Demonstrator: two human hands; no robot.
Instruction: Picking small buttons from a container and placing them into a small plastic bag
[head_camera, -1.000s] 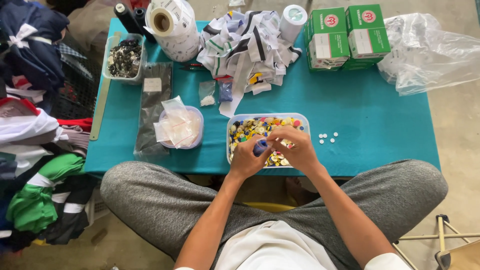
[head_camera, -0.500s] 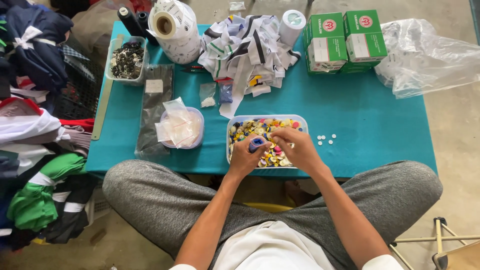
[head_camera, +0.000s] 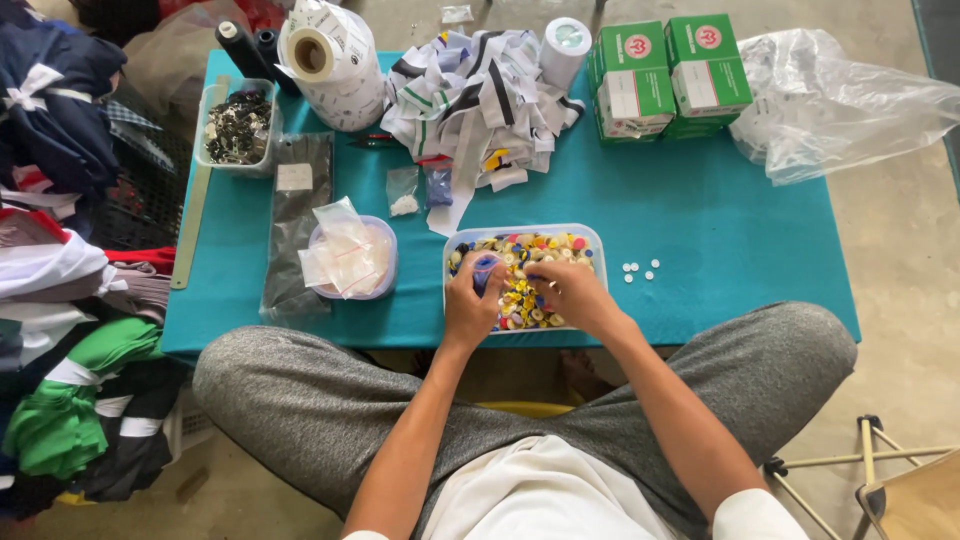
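I note left hand (head_camera: 472, 305) pinching small blue item (head_camera: 485, 270) over clear tray (head_camera: 598, 243) of mixed buttons, at tabletop (head_camera: 720, 220) near edge, within easy reach. Right hand (head_camera: 565, 295) in tray, fingertips curled on buttons; picked white buttons (head_camera: 640, 270) kept apart beside tray.

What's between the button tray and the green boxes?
In the head view, only bare teal tablecloth lies between the button tray and the green boxes.

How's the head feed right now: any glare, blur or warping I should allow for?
Head view: even, soft daylight with faint shadows; mild sheen on the plastic bag; the tray and both hands, left and right, are sharp; wide-angle bending shows at the table edges.
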